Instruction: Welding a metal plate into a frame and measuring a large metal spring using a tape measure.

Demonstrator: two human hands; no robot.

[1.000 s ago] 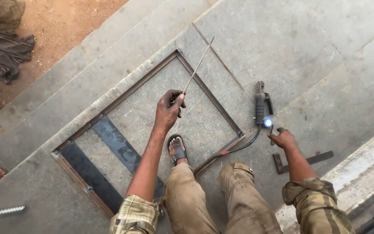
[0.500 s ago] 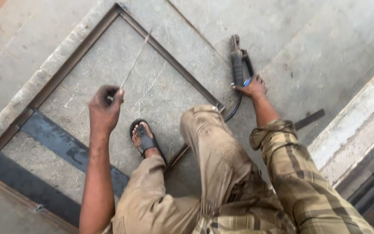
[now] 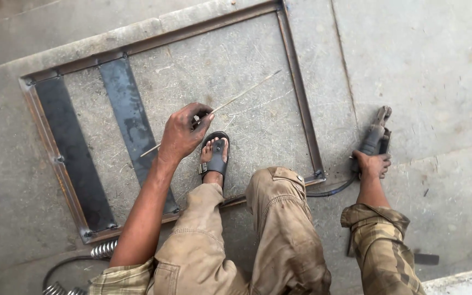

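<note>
The left hand [image 3: 184, 134] pinches a thin welding rod [image 3: 247, 92] that slants up to the right over the bare floor [image 3: 438, 65] inside a square steel frame [image 3: 300, 98]. The rod's tip stops short of the frame's right rail. The right hand [image 3: 371, 164] is clenched on an electrode holder [image 3: 375, 134] lying outside that rail, its cable [image 3: 331, 191] curving to the frame's near corner. A sandalled foot [image 3: 214, 155] stands inside the frame just beside the left hand. Two flat bars [image 3: 129, 120] cross the frame's left part; the floor between them and the right rail lies open.
</note>
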